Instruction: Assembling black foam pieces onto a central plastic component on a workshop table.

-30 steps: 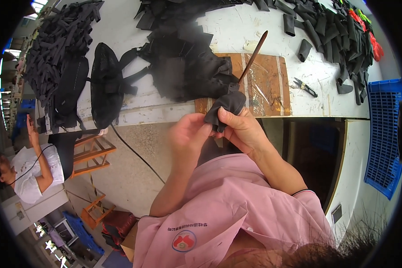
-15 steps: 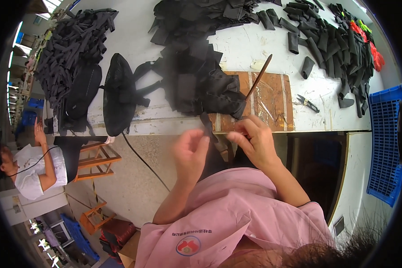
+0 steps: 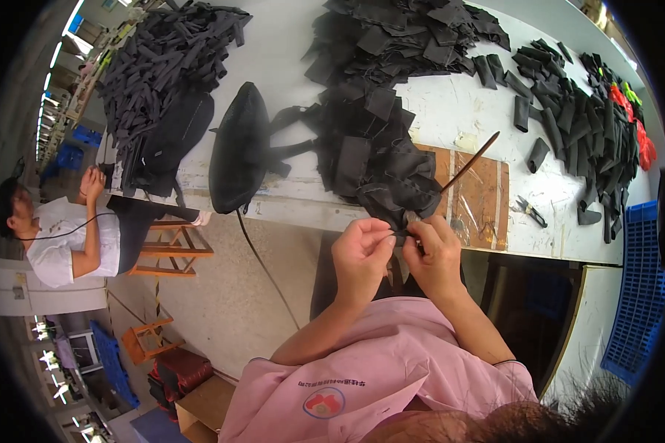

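Black fabric piece (image 3: 400, 237), pinched by left hand (image 3: 362, 257) and right hand (image 3: 435, 257), at front edge of white desk (image 3: 443, 103); pink shirt (image 3: 399, 347) bearing round blue-ringed red emblem (image 3: 324, 403) and dark lettering (image 3: 335, 383).

Matt black cloth (image 3: 400, 238) sits pinched between the left hand (image 3: 362, 257) and the right hand (image 3: 436, 255). Just beyond both hands, the cloth heap (image 3: 377, 144) looks equally dull. Beyond the right hand, a brown board, wood or cardboard, (image 3: 482, 183) carries glossy strips (image 3: 499, 196); the slim stick (image 3: 474, 158) is smooth and faintly shiny. Farther right of that hand, the snips (image 3: 532, 212) have metal blades and the crate (image 3: 645, 292) is blue plastic. Left of the left hand, the tabletop (image 3: 314, 211) is smooth, pale and scuffed.
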A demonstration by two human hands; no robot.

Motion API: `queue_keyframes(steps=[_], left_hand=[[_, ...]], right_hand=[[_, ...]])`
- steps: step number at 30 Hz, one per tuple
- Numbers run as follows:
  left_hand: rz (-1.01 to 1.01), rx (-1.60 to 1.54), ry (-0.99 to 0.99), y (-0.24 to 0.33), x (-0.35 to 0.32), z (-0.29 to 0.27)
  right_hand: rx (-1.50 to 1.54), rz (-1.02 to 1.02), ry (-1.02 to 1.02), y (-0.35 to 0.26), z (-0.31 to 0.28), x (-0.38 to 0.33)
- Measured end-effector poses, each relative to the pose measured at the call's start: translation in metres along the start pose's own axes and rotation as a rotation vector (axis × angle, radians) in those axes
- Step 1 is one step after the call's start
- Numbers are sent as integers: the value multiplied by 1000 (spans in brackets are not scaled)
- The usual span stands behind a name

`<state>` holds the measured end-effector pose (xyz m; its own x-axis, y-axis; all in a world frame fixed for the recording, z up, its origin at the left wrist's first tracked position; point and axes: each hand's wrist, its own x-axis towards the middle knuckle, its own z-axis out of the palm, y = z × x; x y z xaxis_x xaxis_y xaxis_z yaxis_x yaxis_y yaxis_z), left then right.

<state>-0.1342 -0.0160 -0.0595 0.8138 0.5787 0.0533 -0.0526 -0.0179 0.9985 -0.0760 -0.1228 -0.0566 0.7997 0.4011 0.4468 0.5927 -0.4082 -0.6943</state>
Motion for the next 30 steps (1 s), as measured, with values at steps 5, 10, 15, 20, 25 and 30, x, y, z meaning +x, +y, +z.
queue_keyframes(steps=[5, 10, 15, 20, 25, 30], left_hand=[[-631, -937, -435, 10, 14, -8], [-203, -240, -157, 7, 11, 10], [422, 206, 154, -2, 13, 21], [84, -58, -64, 1, 7, 12], [-379, -633, -474, 11, 8, 0], [-616, -1252, -713, 17, 1, -4]], right_hand=[[692, 457, -96, 9, -10, -1], [1305, 906, -308, 11, -18, 6], [1322, 851, -305, 9, -15, 4], [1194, 754, -326, 16, -10, -1], [1266, 790, -215, 28, -8, -4], [1348, 708, -264, 25, -12, -6]])
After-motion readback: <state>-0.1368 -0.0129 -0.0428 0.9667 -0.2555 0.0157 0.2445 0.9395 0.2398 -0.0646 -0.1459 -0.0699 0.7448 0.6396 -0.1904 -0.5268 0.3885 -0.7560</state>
